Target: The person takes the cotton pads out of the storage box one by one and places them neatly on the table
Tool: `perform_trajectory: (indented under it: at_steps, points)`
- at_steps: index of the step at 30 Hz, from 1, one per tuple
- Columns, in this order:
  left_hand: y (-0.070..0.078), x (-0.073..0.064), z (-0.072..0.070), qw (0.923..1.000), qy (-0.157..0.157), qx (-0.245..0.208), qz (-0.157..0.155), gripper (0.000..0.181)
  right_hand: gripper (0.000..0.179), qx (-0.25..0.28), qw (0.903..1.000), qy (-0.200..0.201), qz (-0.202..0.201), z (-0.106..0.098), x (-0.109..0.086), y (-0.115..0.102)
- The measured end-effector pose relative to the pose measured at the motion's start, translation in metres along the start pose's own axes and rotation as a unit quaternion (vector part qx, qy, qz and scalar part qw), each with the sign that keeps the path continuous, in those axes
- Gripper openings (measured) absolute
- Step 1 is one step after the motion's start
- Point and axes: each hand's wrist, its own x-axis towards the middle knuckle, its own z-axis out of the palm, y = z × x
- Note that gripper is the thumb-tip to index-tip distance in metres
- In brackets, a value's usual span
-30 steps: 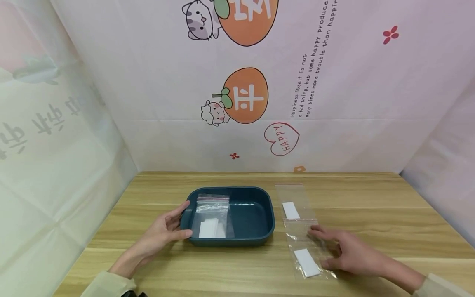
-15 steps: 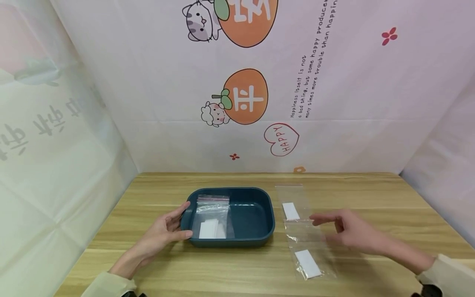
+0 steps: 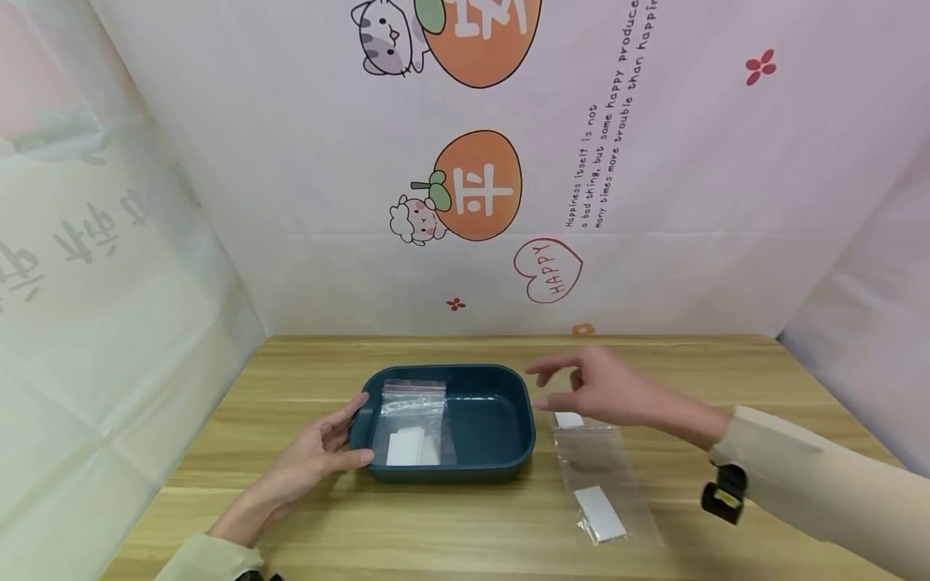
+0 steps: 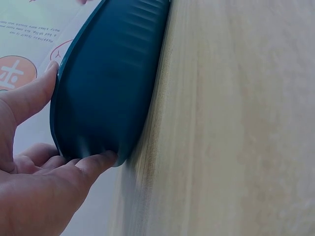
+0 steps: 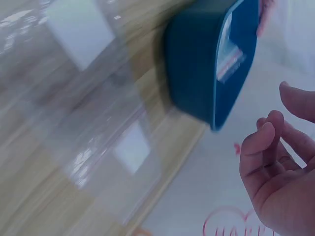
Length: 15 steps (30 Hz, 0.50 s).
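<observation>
A dark blue plastic bin point(image 3: 488, 432) stands on the table, with clear zip bags point(image 3: 412, 403) holding white cards lying in its left half. My left hand point(image 3: 316, 452) grips the bin's left end, fingers and thumb on its rim; the left wrist view shows this hold up close. Just beyond the bin's right end, my right hand point(image 3: 606, 387) hovers over the upper of two flat zip bags, partly hiding it. Its fingers are loosely bent with nothing between them. The lower zip bag point(image 3: 603, 476) has a white card point(image 3: 600, 513) inside and overlaps the upper one.
The wooden table point(image 3: 726, 476) ends at a printed white cloth wall point(image 3: 676, 282) at the back. Cloth walls also rise at left and right. A black strap device point(image 3: 725, 492) sits on the right wrist.
My right hand has lifted from the lower zip bag and moved up and left toward the bin's right end. The left hand keeps its hold on the bin.
</observation>
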Motion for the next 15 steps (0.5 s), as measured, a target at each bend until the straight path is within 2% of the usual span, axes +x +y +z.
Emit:
perform_trajectory:
  at_steps: [7,12,15]
  points:
    - [0.002,-0.002,-0.001,1.0,0.007,0.001,-0.007,0.091,0.041,0.028,0.9984,-0.048,-0.006,0.031,0.046,-0.013]
    - [0.002,0.0,-0.001,1.0,0.003,0.002,-0.006,0.091,0.042,0.032,0.9976,-0.061,0.003,0.051,0.07,-0.018]
    - [0.002,0.0,-0.001,1.0,0.001,0.001,-0.006,0.091,0.044,0.044,0.9965,-0.066,0.027,0.063,0.082,-0.021]
